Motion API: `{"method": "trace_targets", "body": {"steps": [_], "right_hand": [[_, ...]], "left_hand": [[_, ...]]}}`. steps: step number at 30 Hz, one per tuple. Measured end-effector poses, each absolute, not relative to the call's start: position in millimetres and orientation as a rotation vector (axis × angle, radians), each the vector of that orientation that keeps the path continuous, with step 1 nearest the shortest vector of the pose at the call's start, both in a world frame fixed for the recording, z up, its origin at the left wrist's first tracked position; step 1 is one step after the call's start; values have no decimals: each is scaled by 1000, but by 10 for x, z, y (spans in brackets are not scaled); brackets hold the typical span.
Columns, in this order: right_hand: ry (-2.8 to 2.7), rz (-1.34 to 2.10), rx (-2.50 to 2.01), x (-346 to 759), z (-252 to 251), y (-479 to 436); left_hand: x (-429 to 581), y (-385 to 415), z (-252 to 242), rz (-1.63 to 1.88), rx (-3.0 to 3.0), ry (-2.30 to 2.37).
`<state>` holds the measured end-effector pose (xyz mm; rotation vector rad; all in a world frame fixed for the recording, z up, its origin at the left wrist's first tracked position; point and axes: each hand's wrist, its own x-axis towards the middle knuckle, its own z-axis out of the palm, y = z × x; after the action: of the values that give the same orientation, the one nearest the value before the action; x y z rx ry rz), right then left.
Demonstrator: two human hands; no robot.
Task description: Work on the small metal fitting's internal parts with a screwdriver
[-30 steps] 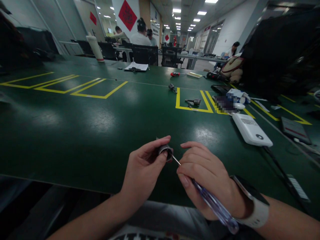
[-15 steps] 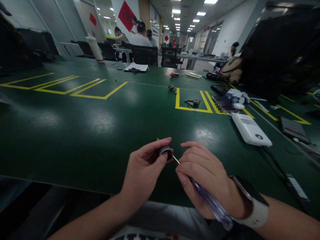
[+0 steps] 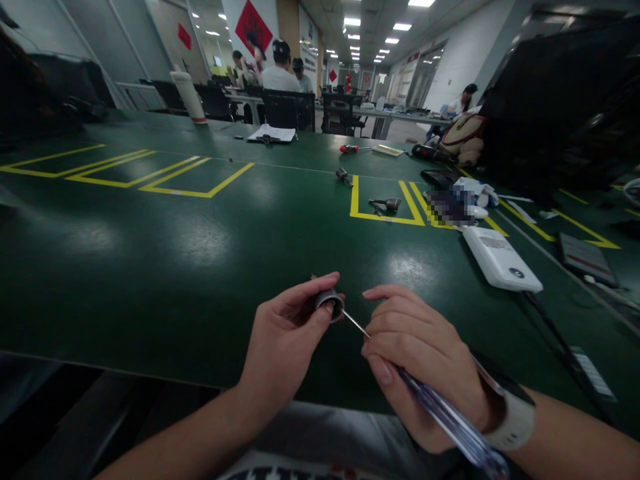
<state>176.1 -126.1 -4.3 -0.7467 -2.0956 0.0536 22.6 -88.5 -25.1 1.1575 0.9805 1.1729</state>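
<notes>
My left hand [image 3: 287, 337] is closed around a small dark cylindrical metal part [image 3: 327, 301], its open end turned to the right. My right hand [image 3: 425, 357] grips a screwdriver [image 3: 445, 420] with a clear purple handle. The thin metal shaft points left, and its tip sits at the open end of the part. Both hands hover just above the near edge of the green table [image 3: 200, 247]. A white watch [image 3: 513, 417] is on my right wrist.
A white power bank [image 3: 500, 260] with a cable lies to the right, and a dark tablet [image 3: 585, 257] beyond it. Small metal parts [image 3: 387, 203] [image 3: 344, 176] lie by yellow tape boxes. A red screwdriver [image 3: 350, 148], papers [image 3: 273, 135] and a white bottle [image 3: 187, 95] stand farther back. People sit at distant desks.
My right hand has drawn back slightly to the right, so more of the screwdriver shaft shows between the hands. The left hand holds the part almost still.
</notes>
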Motion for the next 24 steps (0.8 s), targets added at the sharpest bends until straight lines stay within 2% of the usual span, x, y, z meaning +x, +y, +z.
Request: {"method": "trace_targets", "body": {"steps": [10, 17, 20, 24], "right_hand": [[-2141, 31, -811, 1721, -54, -1245], [-2103, 161, -792, 1758, -32, -1265], [-1825, 442, -771, 1862, 67, -1246], [-1147, 635, -751, 2037, 129, -1096]], "left_hand": [[222, -878, -241, 1158, 1162, 994], [196, -893, -268, 1109, 1175, 980], [197, -873, -166, 1047, 1200, 985], [317, -925, 88, 854, 1345, 876]]}}
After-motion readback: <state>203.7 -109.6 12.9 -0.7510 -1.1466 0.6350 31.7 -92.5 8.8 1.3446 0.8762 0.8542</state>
